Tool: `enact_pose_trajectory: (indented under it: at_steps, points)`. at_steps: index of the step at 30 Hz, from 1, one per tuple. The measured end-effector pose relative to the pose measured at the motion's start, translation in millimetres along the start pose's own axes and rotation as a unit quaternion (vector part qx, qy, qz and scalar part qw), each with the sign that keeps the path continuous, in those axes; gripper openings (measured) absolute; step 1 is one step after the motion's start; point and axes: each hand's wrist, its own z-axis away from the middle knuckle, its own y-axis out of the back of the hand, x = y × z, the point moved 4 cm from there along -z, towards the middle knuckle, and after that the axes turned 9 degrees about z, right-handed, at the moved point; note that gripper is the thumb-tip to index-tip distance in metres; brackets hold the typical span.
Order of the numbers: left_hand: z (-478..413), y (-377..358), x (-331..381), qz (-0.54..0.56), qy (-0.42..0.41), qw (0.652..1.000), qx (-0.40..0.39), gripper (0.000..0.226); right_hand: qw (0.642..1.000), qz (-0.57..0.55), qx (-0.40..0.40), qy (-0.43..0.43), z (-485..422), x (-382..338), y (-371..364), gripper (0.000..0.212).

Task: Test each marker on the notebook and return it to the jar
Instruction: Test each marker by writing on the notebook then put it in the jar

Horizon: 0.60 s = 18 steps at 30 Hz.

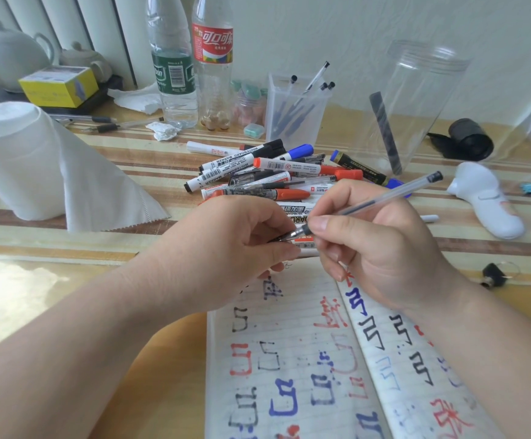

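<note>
My right hand point(378, 245) grips a clear gel pen point(381, 199) with a black end, its barrel slanting up to the right. My left hand point(226, 245) pinches the pen's tip end, where a small dark cap or tip shows between the fingers. Both hands hover over the top of the open notebook point(305, 369), whose lined pages carry black, red and blue test marks. Behind the hands lies a pile of whiteboard markers point(267, 172) with black, red and blue caps. The clear plastic jar point(416, 103) stands at the back right with one dark marker inside.
A paper towel roll point(20, 160) sits at the left. Two plastic bottles point(194, 64) and a square clear pen holder point(295, 106) stand behind the pile. A white handheld device point(485, 201) and a black roll point(469, 139) lie at the right.
</note>
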Motion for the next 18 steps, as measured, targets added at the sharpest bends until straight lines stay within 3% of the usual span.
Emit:
enact_pose_trajectory:
  at_steps: [9,18]
  points:
    - [-1.2,-1.1,-0.8,0.06,-0.006,0.998,-0.005,0.009,0.995,-0.054,0.083,-0.021,-1.9,-1.2,12.8,0.014]
    - [-0.2,-1.9,1.1,0.034,-0.026,0.999,-0.026,0.004,1.0,0.015,-0.02,-0.012,0.6,4.5,1.6,0.004]
